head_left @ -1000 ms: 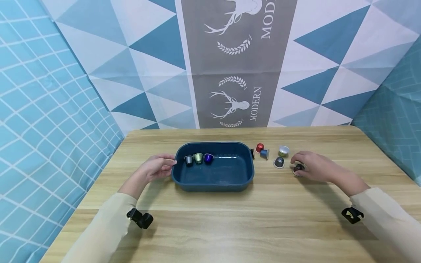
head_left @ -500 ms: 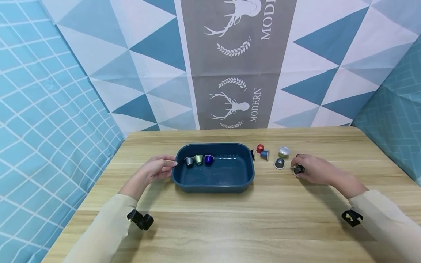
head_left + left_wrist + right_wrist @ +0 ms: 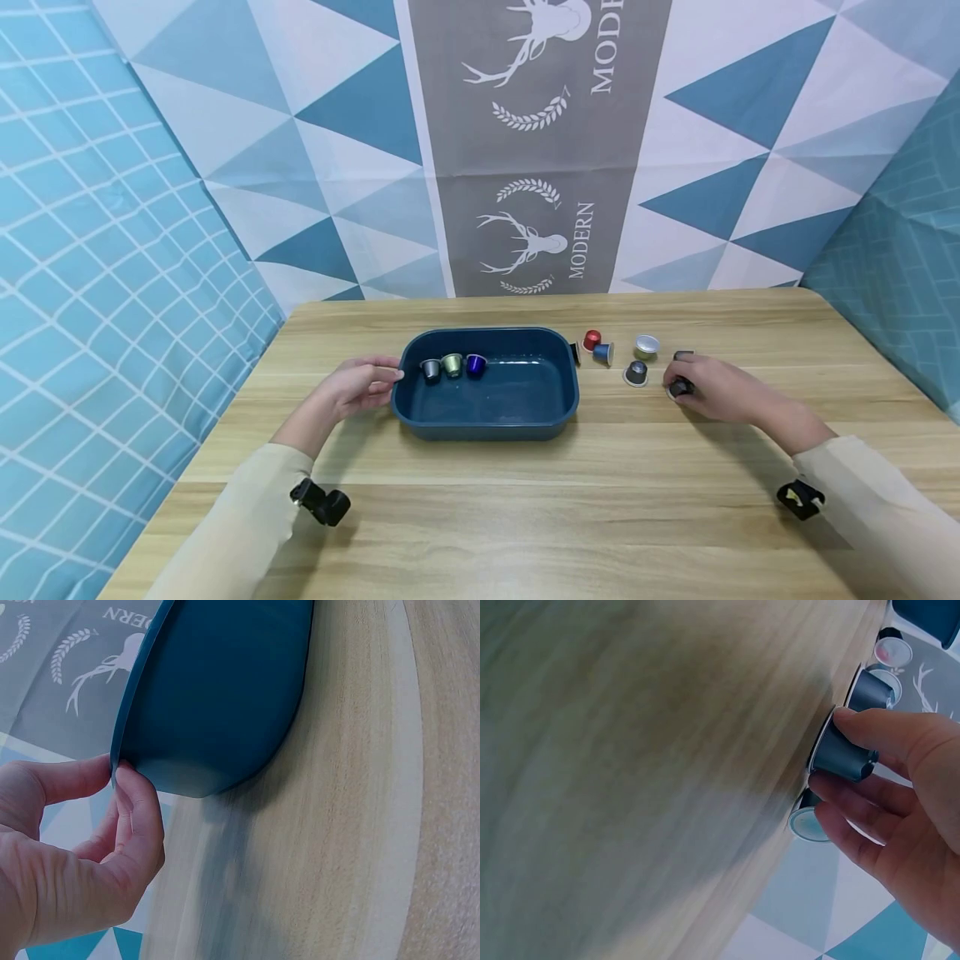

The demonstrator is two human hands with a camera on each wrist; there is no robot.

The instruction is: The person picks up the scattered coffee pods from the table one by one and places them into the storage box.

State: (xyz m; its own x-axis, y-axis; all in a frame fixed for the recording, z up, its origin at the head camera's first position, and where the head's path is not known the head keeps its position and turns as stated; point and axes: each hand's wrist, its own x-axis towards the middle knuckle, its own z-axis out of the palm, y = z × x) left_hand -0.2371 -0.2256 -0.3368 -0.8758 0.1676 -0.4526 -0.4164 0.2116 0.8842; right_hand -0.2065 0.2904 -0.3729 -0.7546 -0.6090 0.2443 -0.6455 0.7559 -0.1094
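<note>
Container: the blue tray [image 3: 483, 432] sits on the table [image 3: 525, 517]. I count three pods inside, grouped toward its left end: a silver-grey pod [image 3: 431, 370], a green pod [image 3: 452, 364] and a violet pod [image 3: 476, 364], in that order from the left.

Left hand [image 3: 362, 385]: I grip the tray at its left rim. The thumb [image 3: 79, 778] bears on one face of the wall, the fingers [image 3: 142, 817] on the other; the gap between them is only the thickness of the rim.

Right hand [image 3: 716, 387]: I hold a black pod [image 3: 842, 756] between thumb and fingers, which are spaced to its width. The pod stands rim down at the table surface, to the right of the tray.

Adjacent pods: just left of the held pod, a dark grey pod [image 3: 636, 373] stands rim down. Behind that is a lid-up pod [image 3: 647, 347]. Nearer the tray, a blue pod [image 3: 603, 353] lies on its side beside a red pod [image 3: 592, 339]. A partly hidden pod [image 3: 575, 353] is at the tray's right wall.
</note>
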